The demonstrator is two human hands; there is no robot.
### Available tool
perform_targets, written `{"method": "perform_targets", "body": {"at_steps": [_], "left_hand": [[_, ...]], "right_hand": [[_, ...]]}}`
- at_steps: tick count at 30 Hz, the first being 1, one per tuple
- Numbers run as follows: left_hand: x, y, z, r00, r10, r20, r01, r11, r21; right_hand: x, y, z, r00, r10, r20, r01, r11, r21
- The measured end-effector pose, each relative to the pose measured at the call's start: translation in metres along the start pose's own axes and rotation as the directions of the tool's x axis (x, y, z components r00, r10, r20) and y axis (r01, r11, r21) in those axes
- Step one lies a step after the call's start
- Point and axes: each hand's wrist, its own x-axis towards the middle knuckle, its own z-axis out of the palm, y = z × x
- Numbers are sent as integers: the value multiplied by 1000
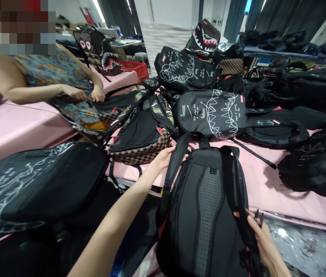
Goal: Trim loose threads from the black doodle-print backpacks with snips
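A black backpack [206, 204] lies back-panel up in front of me on the pink table [263, 181], its padded mesh back facing the camera. My left hand [164, 157] grips its left shoulder strap near the top. My right hand [259, 234] holds the right shoulder strap low down, with a small dark clip between the fingers.
Several black backpacks with white shark-teeth drawings [211, 111] are piled across the table, plus a checkered one [142, 134]. Another black bag [35, 184] lies at the left. A person in a patterned top [56, 73] handles a bag opposite. A red basket [136, 68] stands behind.
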Motion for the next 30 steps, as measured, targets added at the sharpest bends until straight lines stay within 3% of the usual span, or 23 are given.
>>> {"method": "perform_targets", "body": {"at_steps": [2, 4, 6, 8, 9, 10, 11, 12, 13, 14, 15, 17, 18, 20, 22, 23, 26, 28, 30], "left_hand": [[-4, 1, 6, 996, 75, -54, -65, 982, 177], [-8, 2, 12, 946, 275, -169, -176, 880, 442], [-12, -3, 16, 840, 484, -244, -244, 740, 627], [-17, -17, 20, 720, 653, -235, -297, 596, 746], [-19, -29, 23, 661, 735, -152, -321, 460, 828], [-20, -42, 27, 612, 791, 15, -332, 240, 912], [-19, -57, 31, 588, 770, 248, -340, -42, 940], [-17, -72, 38, 593, 649, 477, -357, -319, 878], [-12, -86, 45, 617, 477, 625, -381, -514, 769], [-5, -97, 54, 652, 344, 676, -400, -602, 692], [5, -106, 63, 694, 292, 658, -383, -624, 681], [26, -113, 81, 763, 380, 522, -251, -570, 782], [36, -112, 89, 784, 429, 449, -187, -528, 829], [49, -104, 100, 811, 435, 393, -156, -485, 860], [51, -95, 106, 820, 382, 426, -215, -485, 848], [48, -92, 107, 819, 362, 445, -246, -480, 842], [29, -94, 101, 806, 327, 494, -320, -462, 827], [14, -106, 91, 778, 344, 526, -365, -435, 823], [-3, -126, 79, 730, 379, 568, -419, -407, 811]], "right_hand": [[0, -1, -4, 999, -44, -30, 43, 998, -56], [3, -3, -20, 985, -147, -93, 130, 977, -171], [10, -8, -44, 938, -282, -204, 188, 903, -386], [16, -12, -68, 853, -433, -292, 167, 755, -634], [18, -13, -74, 807, -510, -297, 156, 670, -725], [19, -13, -75, 765, -580, -280, 169, 600, -782], [18, -12, -69, 726, -642, -245, 217, 552, -805], [17, -9, -57, 689, -696, -204, 294, 525, -799], [14, -6, -38, 656, -735, -174, 377, 519, -767], [11, -3, -16, 628, -764, -148, 456, 515, -726], [8, 1, 10, 612, -783, -114, 523, 509, -683], [5, 3, 58, 581, -814, 1, 652, 466, -598], [8, 0, 77, 564, -816, 125, 716, 409, -565], [26, -14, 99, 538, -789, 297, 762, 305, -571], [54, -37, 98, 538, -794, 282, 710, 245, -660], [69, -50, 92, 559, -783, 271, 670, 234, -705], [101, -77, 66, 646, -630, 431, 617, 100, -780], [104, -78, 55, 660, -532, 530, 641, 32, -767], [92, -65, 49, 636, -509, 580, 666, -17, -746]]}}
